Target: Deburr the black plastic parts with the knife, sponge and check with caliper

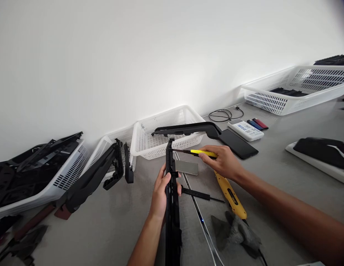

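My left hand (pixel 161 190) is closed around a long black plastic trim piece (pixel 172 218), which stands almost lengthwise in front of me. In my right hand (pixel 223 159) is a thin tool with a yellow-and-black handle (pixel 203 152). Its narrow dark shaft points left, and the tip meets or nearly meets the trim piece near its far end; actual contact I cannot tell. Beside the left hand lie a black tool with a thin rod (pixel 198 193) and a grey flat block (pixel 187 167). A yellow corded tool (pixel 232 197) rests below my right wrist.
A white basket (pixel 144 151) has a curved black trim piece (pixel 188 128) across it. More black parts fill the left basket (pixel 69 181); another basket (pixel 272 105) stands far right. A black phone (pixel 238 144), a white device (pixel 245 129), a cable (pixel 220 115) and a grey cloth (pixel 238 232) lie around.
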`<state>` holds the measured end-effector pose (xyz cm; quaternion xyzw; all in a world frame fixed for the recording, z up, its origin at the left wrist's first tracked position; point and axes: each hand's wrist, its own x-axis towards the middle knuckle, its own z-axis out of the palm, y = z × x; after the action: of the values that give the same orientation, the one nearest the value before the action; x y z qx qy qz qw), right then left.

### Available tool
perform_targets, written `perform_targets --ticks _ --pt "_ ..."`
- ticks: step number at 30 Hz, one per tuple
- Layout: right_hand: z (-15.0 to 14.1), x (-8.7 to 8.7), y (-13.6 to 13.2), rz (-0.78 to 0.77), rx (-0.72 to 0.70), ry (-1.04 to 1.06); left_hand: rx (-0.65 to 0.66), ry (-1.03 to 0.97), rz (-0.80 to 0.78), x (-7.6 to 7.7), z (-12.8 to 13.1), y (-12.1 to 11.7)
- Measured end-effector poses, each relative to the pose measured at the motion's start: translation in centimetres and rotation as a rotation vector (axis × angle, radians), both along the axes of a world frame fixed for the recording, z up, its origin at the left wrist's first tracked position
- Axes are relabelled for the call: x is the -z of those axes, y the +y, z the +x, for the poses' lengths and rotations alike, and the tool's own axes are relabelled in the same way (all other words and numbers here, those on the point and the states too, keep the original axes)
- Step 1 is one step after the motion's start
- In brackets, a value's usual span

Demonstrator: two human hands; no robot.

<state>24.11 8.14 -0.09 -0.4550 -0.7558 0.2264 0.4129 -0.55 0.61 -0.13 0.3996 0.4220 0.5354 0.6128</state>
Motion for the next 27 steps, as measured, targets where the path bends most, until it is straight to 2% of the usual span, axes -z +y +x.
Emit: perform_targets --ticks 5,12,21,27 --pt "-0.11 0.44 0.12 0.108 0.031 0.013 -0.009 -0.006 -0.009 -0.14 0.06 -0.07" --pt "-0.15 0.78 0.11 0.178 -0.024 -0.102 -0.064 -0.029 -0.027 -0.13 0.25 0.04" --pt "-0.35 0.45 -0.10 0.135 0.006 -0.004 -0.062 -0.023 0.023 0.67 -0.22 0.25" --pt "-0.33 0.54 0.09 0.080 -0.055 -0.019 -0.031 -0.065 0.048 0.48 -0.26 0.19"
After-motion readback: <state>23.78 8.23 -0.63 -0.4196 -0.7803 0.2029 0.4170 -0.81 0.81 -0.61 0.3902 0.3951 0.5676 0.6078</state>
